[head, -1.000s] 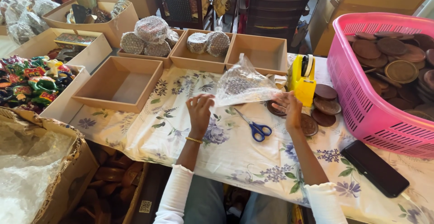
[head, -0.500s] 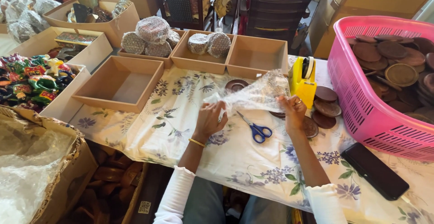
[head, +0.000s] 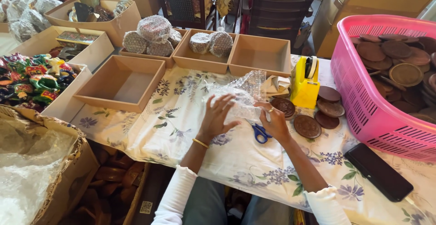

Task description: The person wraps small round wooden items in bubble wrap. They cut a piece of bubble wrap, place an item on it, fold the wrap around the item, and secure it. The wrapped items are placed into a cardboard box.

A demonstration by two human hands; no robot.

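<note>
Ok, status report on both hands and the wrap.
Left hand and right hand pressing bubble wrap flat on tablecloth. Scissors beside right hand.

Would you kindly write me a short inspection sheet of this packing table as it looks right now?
Surface: table under a floral cloth.
Job's things: bubble wrap pressed on the cloth; brown discs beside it.
Clutter: blue-handled scissors, yellow tape dispenser, black phone, pink basket of discs, open cardboard trays, some with wrapped bundles.
Grippers: left hand flat on the wrap; right hand gripping its edge.
Cables: nothing seen.
Surroundings: boxes, dark chairs, painted figures.
</note>
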